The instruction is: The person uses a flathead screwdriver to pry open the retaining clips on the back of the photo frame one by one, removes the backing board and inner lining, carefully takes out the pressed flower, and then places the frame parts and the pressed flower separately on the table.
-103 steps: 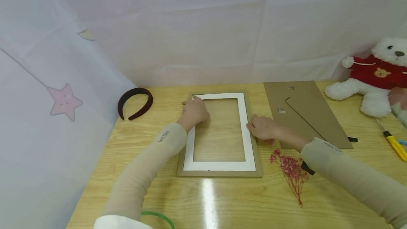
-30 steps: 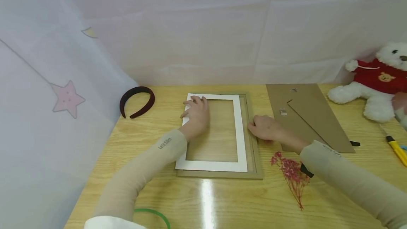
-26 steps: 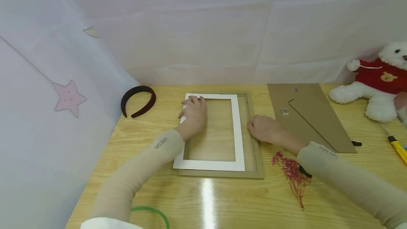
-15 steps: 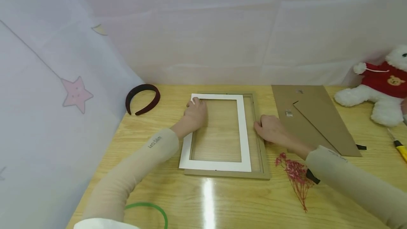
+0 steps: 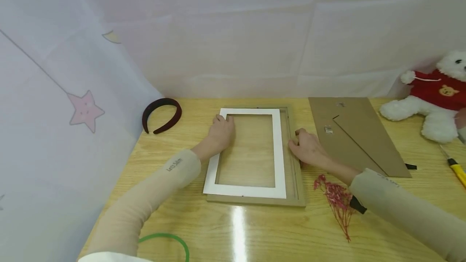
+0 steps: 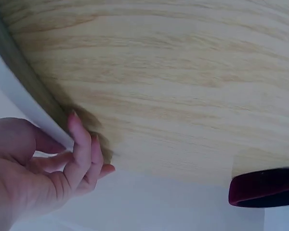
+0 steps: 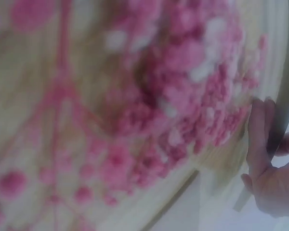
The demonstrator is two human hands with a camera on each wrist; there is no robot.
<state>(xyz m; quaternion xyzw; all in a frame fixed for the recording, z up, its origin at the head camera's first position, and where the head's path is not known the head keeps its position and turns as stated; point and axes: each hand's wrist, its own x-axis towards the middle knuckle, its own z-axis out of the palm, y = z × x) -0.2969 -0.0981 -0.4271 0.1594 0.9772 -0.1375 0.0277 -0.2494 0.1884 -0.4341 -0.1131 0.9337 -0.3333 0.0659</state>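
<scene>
A white picture mat (image 5: 279,153) lies over a beige picture frame (image 5: 255,202), shifted left so that a strip of the frame's interior shows along the right. My left hand (image 5: 220,132) pinches the mat's left edge near the far corner; in the left wrist view, thumb and fingers (image 6: 79,144) curl around the white edge. At the frame's right side, my right hand (image 5: 307,147) grips the rim, fingers on the outer side. The right wrist view shows that hand (image 7: 274,178) at the rim, behind blurred pink dried flowers (image 7: 183,96).
A brown backing board (image 5: 364,132) lies right of the frame, with a white teddy bear (image 5: 435,92) and a yellow-handled tool (image 5: 458,171) beyond. A dark red headband (image 5: 174,121) sits at the back left. A green curved item (image 5: 178,239) and a black strip (image 5: 357,204) are nearer.
The mat lay within the frame at first and has slid left across it. My left fingers, spread over the mat a second ago, now curl at its edge. My right hand stays at the rim.
</scene>
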